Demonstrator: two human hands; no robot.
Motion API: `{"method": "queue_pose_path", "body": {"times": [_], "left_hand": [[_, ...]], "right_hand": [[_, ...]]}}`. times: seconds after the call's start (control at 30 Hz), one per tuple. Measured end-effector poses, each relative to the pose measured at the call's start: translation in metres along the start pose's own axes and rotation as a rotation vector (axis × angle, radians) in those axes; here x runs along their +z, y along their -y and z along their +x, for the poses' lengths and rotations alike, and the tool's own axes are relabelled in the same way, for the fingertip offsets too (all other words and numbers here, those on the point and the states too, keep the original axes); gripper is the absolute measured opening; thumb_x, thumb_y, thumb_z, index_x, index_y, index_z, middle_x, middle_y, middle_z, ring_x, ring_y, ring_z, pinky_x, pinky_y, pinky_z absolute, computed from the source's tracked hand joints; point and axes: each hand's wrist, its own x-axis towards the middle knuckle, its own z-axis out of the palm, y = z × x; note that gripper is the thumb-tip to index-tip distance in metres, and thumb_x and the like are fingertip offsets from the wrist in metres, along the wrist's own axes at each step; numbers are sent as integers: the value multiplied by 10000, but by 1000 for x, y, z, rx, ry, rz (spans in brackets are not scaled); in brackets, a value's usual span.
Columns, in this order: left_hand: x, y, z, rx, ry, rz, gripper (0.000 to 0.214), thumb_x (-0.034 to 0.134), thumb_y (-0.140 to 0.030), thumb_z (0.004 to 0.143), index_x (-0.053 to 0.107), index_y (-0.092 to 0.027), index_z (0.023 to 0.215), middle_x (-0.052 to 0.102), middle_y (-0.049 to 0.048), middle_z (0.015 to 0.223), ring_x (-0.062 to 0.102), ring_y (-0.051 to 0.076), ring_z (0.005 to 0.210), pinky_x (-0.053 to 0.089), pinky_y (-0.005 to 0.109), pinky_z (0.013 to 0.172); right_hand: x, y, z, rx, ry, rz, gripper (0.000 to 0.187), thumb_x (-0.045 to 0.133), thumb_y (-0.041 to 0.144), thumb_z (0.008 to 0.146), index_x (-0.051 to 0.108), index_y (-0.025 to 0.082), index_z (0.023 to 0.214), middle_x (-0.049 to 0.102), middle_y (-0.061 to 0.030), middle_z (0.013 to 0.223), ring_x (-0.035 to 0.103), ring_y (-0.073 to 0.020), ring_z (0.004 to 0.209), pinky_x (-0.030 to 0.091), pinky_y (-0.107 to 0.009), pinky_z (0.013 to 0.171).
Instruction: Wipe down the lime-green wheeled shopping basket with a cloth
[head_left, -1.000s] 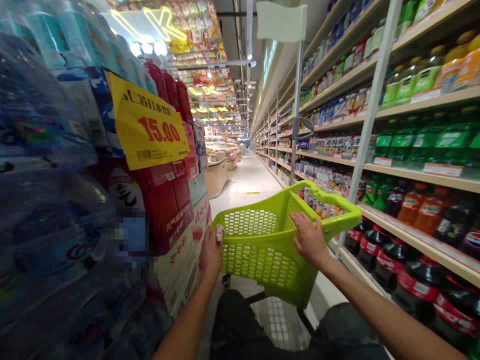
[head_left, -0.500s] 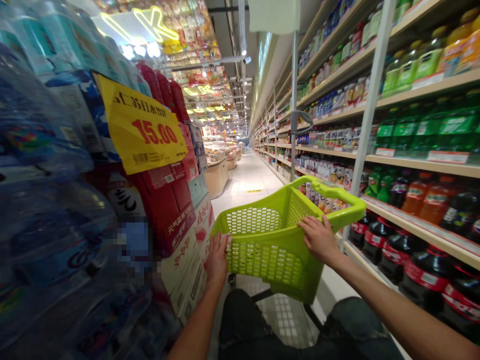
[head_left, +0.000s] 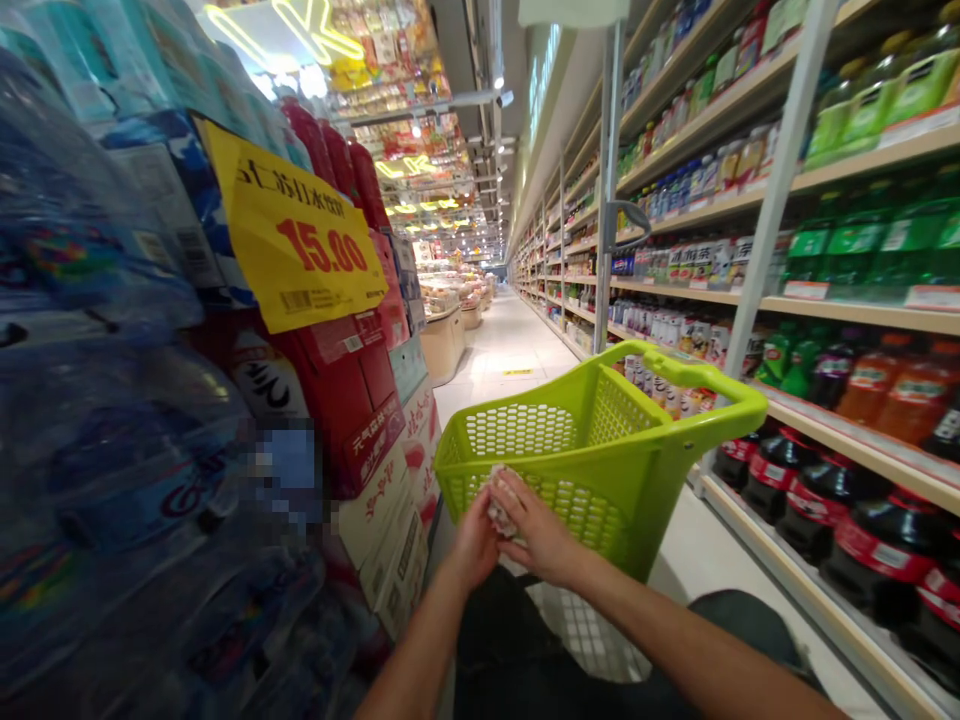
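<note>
A crumpled whitish piece, perhaps tissue or cloth (head_left: pixel 501 518), is between my two hands in front of the cart's side. My left hand (head_left: pixel 474 540) is closed on it from the left. From the right, my right hand (head_left: pixel 538 530) wraps its fingers over the same piece. Just beyond them stands the lime-green shopping cart (head_left: pixel 651 490), its perforated basket slanting across the aisle and its handle toward the right. The part of the basket visible through its opening holds nothing I can make out. My knees are close below the hands.
Stacked packs of bottled water (head_left: pixel 127 470) and red drink cartons (head_left: pixel 330 420) rise close on the left, under a yellow price sign (head_left: pixel 307 240). Shelves of soda bottles (head_left: pixel 870 530) line the right. A tiled aisle (head_left: pixel 510 340) runs ahead.
My right hand has left the cart's rim and moved left to meet my left hand at the crumpled piece. My left hand has come away from the cart's front corner.
</note>
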Motion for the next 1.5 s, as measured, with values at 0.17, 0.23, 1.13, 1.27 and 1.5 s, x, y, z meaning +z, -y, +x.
{"method": "queue_pose_path", "body": {"times": [0.17, 0.23, 1.13, 1.27, 1.5], "left_hand": [[-55, -21, 5, -11, -113, 306, 460, 373, -525, 788, 594, -193, 1019, 664, 60, 967, 615, 196, 892, 466, 374, 801], [-78, -33, 18, 221, -377, 490, 423, 364, -438, 803, 585, -157, 1029, 644, 78, 1036, 594, 200, 949, 451, 367, 847], [-43, -35, 64, 409, -157, 1663, 645, 351, -32, 680, 350, -166, 1311, 319, 76, 1411, 209, 214, 1322, 180, 458, 1069], [-20, -38, 67, 291, -39, 1841, 697, 345, -25, 675, 270, -194, 1347, 263, 64, 1437, 178, 227, 1331, 193, 516, 1045], [3, -37, 61, 259, -52, 1913, 667, 322, -28, 697, 270, -174, 1346, 260, 85, 1436, 199, 238, 1324, 185, 554, 1034]], "right_hand": [[17, -7, 51, -19, -53, 5, 376, 432, 128, 827, 506, 183, 1191, 487, -107, 1270, 444, -188, 1174, 409, -350, 955], [22, -5, 78, -105, -74, -70, 312, 407, 154, 862, 552, 209, 1133, 489, -75, 1277, 402, -188, 1211, 378, -367, 988], [6, -58, 18, -128, -53, -239, 307, 453, 98, 840, 571, 183, 1110, 487, -80, 1288, 344, -193, 1253, 359, -388, 1009], [-3, -70, 8, -32, -45, -269, 340, 468, 75, 816, 567, 183, 1123, 527, -94, 1244, 402, -198, 1216, 389, -390, 986], [-9, -75, -27, -65, -61, -303, 319, 477, 75, 818, 583, 183, 1099, 525, -89, 1246, 401, -201, 1215, 399, -381, 977]]}}
